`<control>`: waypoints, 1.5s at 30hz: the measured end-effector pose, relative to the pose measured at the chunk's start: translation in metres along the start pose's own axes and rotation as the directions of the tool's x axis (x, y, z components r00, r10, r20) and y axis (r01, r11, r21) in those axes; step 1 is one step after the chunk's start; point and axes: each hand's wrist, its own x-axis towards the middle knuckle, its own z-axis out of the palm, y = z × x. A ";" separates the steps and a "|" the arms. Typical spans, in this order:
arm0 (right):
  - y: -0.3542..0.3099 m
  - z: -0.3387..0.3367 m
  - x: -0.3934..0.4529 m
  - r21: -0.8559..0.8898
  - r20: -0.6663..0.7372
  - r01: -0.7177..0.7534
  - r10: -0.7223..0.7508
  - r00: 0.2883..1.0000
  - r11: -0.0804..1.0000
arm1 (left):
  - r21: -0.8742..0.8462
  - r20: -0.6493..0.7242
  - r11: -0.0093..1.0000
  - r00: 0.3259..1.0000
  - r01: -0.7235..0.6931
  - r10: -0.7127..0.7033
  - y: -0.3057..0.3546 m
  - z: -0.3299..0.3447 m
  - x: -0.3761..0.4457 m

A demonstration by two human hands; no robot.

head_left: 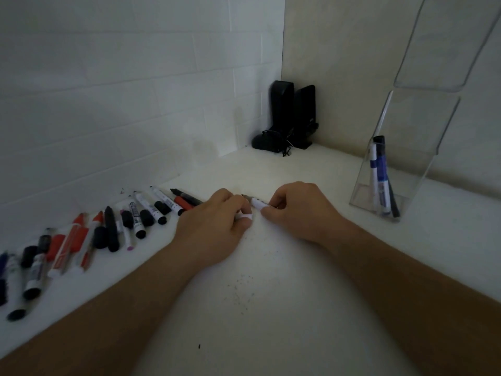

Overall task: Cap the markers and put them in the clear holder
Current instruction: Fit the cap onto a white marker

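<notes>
Both hands meet at the middle of the white table. My right hand [291,206] pinches a white marker [257,203] whose dark tip points left toward my left hand [214,226]. My left hand's fingers are curled round a small white piece [245,216], probably a cap, mostly hidden. A row of loose markers and caps [108,229], red, black and white, lies along the wall at the left. The clear holder [393,169] stands at the right with two or three capped markers [379,172] leaning inside.
Two black speakers [292,115] with a cable stand in the far corner. A tiled wall runs along the left and a beige wall behind the holder. Small dark specks dot the table [257,308] near me.
</notes>
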 end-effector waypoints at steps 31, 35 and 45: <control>-0.002 -0.013 -0.004 -0.172 -0.099 0.347 -0.366 0.925 0.922 | -0.423 -0.121 0.892 0.965 0.161 -0.232 -0.008 -0.008 0.005; -0.003 -0.014 -0.005 -0.209 -0.113 0.360 -0.388 0.915 0.909 | -0.472 -0.079 0.865 0.969 0.170 -0.234 -0.007 -0.008 0.004; -0.010 0.001 -0.007 -0.113 -0.110 0.322 -0.334 0.936 0.940 | -0.484 -0.094 0.857 0.963 0.177 -0.252 -0.014 -0.008 0.004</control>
